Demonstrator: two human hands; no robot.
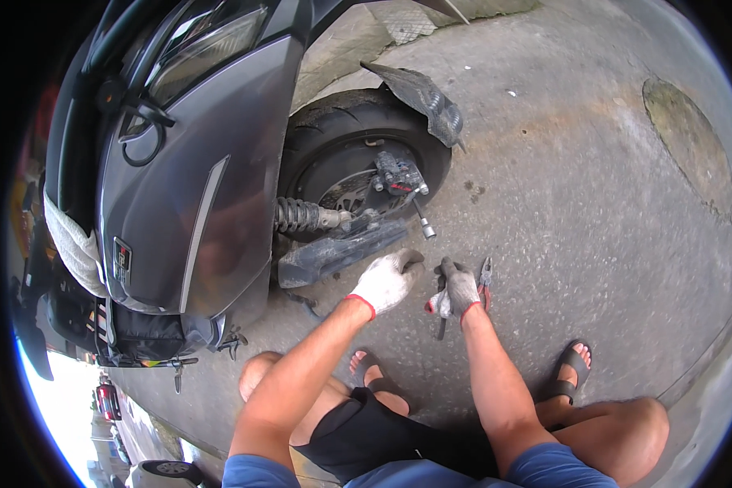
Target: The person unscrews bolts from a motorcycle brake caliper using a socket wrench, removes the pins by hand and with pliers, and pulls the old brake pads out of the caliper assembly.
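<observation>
"Head view: how did the left hand (pixel 388 279) look?"

"Gloved in white with a red cuff, its fingers half curled toward the thumb. Whether anything sat between the fingertips, I couldn't tell."

"And the right hand (pixel 461 289)?"

"Gloved too, the greyed fingers bent well in and pointing away from the body. Something dark showed at the fingertips, but I couldn't tell if they gripped it. A white-and-red bundle (pixel 442 306) and a dark bar (pixel 442 329) showed beside its wrist."

"What about the place?"

"Far left, a red vehicle (pixel 107 400) stood in the background. Next came a grey scooter body (pixel 236 203), a pale cloth (pixel 71 240) draped at its outer side. Rough concrete ground (pixel 577 203) spread to the right, with an oval patch (pixel 687 142) near the edge."

"Where were the working parts, seen from the hands?"

"The black wheel (pixel 317 130) stood beyond the left hand. The brake caliper (pixel 395 172) sat against it, and a socket wrench (pixel 424 221) slanted from there toward the gap between the hands, apart from both. Red-handled pliers (pixel 485 281) lay on the ground just right of the right hand."
</observation>
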